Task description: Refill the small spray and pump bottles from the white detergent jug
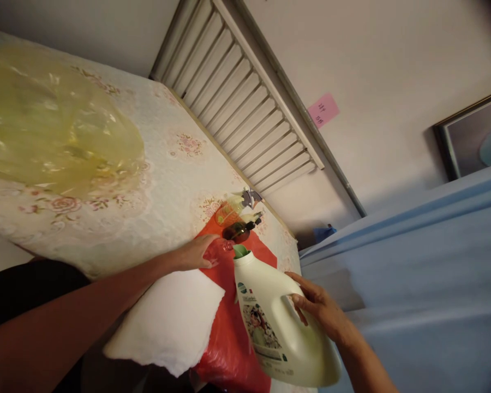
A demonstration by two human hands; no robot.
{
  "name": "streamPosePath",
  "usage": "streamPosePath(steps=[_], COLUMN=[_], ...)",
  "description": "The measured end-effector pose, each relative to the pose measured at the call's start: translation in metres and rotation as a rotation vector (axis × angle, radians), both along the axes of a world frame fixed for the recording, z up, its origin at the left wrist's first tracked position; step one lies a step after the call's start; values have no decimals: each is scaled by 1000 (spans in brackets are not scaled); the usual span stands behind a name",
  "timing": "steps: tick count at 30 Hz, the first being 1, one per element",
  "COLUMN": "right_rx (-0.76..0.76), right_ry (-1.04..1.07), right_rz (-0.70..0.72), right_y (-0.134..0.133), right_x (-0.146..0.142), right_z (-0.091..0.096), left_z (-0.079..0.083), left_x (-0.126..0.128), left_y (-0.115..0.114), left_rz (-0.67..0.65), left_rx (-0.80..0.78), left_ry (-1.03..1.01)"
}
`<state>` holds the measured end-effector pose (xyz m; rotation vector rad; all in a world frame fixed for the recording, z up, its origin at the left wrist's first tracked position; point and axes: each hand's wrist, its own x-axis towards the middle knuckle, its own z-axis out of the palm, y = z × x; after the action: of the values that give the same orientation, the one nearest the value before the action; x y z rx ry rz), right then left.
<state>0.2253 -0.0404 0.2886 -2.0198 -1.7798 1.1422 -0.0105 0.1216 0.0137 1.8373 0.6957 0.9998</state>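
Note:
My right hand (317, 303) is wrapped round the handle of a pale green detergent jug (286, 327). The jug is uncapped, with a green spout (240, 251) at its mouth, and tilts to the left. In my left hand (194, 254) lies a clear plastic bottle (219, 251), its open neck beside the jug's spout. Whether liquid flows between them I cannot tell. Beneath both is a red plastic sheet or bag (225, 327). A white paper towel (172, 322) lies below my left forearm. Just past the bottle's neck is a dark brown bottle (237, 232) on its side.
A transparent yellow plastic bag (61, 125) covers the left of the flowered tablecloth (175, 202). Beyond the brown bottle lies a clear spray bottle (233, 207) with a grey head. A white radiator (241, 93) runs along the wall. Blue fabric (425, 262) hangs at the right.

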Motion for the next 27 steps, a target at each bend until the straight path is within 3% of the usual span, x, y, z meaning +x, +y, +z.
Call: streamPosePath(steps=[27], right_rx=[-3], right_ry=[-17], right_rz=[-6], right_y=[1], right_x=[1], right_z=[1], left_z=[4], left_x=[-3], left_y=[-2], left_rz=[-4], left_rx=[-13], left_ry=[30])
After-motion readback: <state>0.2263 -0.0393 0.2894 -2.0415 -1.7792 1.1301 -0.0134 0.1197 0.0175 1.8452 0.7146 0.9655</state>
